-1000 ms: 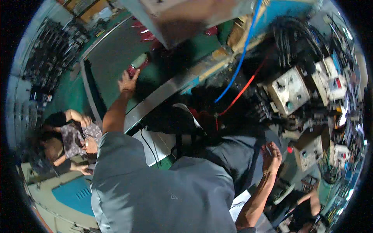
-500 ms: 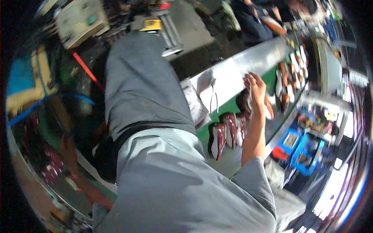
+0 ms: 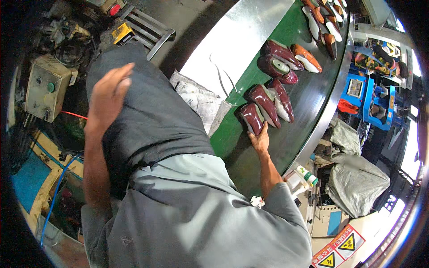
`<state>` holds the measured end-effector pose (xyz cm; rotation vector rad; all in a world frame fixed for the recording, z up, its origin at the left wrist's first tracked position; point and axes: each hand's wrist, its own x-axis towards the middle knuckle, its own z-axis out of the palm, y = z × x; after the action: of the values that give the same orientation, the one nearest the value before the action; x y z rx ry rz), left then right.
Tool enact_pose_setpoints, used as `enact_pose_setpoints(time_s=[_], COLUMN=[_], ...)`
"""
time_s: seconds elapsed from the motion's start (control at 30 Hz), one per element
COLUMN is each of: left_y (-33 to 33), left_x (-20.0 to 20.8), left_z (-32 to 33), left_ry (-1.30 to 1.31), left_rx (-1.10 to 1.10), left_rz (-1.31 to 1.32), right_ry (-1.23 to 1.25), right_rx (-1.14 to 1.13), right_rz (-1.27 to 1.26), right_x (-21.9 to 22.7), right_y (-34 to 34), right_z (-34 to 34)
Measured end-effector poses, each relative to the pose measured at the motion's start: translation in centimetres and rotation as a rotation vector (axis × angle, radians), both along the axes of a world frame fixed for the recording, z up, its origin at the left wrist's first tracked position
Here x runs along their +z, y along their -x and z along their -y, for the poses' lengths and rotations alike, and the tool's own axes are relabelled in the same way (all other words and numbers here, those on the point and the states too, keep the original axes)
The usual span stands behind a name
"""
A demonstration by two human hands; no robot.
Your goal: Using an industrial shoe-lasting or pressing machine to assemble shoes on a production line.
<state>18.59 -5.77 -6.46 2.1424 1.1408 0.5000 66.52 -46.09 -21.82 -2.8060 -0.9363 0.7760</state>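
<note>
Beside the conveyor, my right hand [image 3: 260,139] grips the near end of a glossy dark red shoe [image 3: 251,117], its thumb up along the shoe's side. That shoe stands at the near end of a group. Right against it is another dark red shoe [image 3: 264,105], with a third dark red shoe [image 3: 281,102] just beyond. My left hand [image 3: 109,96] is raised over my left thigh, slightly blurred; its fingers are partly stretched and I see nothing in them.
Farther along the green and steel conveyor [image 3: 250,73] sit more dark red shoes [image 3: 281,53], an orange-brown shoe [image 3: 306,58] and several brown ones. A grey cloth [image 3: 199,100] lies on its near edge. A control box [image 3: 48,87] stands left; blue bins [image 3: 380,105] are right.
My right hand has come back from farther along the conveyor to the nearest dark red shoe and taken hold of it. My left hand has risen from low at the left to above my thigh.
</note>
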Motion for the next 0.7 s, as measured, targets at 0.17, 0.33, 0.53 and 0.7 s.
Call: enact_pose_setpoints(time_s=[0.17,0.33,0.53,0.7], left_y=[-9.4,-14.9,-9.0,-0.6], left_x=[-1.1,-1.7,0.9,2.6], left_z=[0.8,1.5,-1.8,-1.6], left_ry=[0.207,0.341,-0.096,-0.536], left_rx=[-0.219,-0.228,0.124,0.34], left_rz=[0.283,0.458,0.394,0.19], right_ry=[-0.253,-0.351,-0.356,-0.357], right_rx=[-0.102,-0.162,0.334,0.555], right_rz=[-0.442,-0.749,-0.772,-0.969], right_x=[4.8,11.1,15.3,16.7], right_y=[1.4,9.0,17.3,23.4], right_z=[-3.0,-14.7,-27.0,-32.9])
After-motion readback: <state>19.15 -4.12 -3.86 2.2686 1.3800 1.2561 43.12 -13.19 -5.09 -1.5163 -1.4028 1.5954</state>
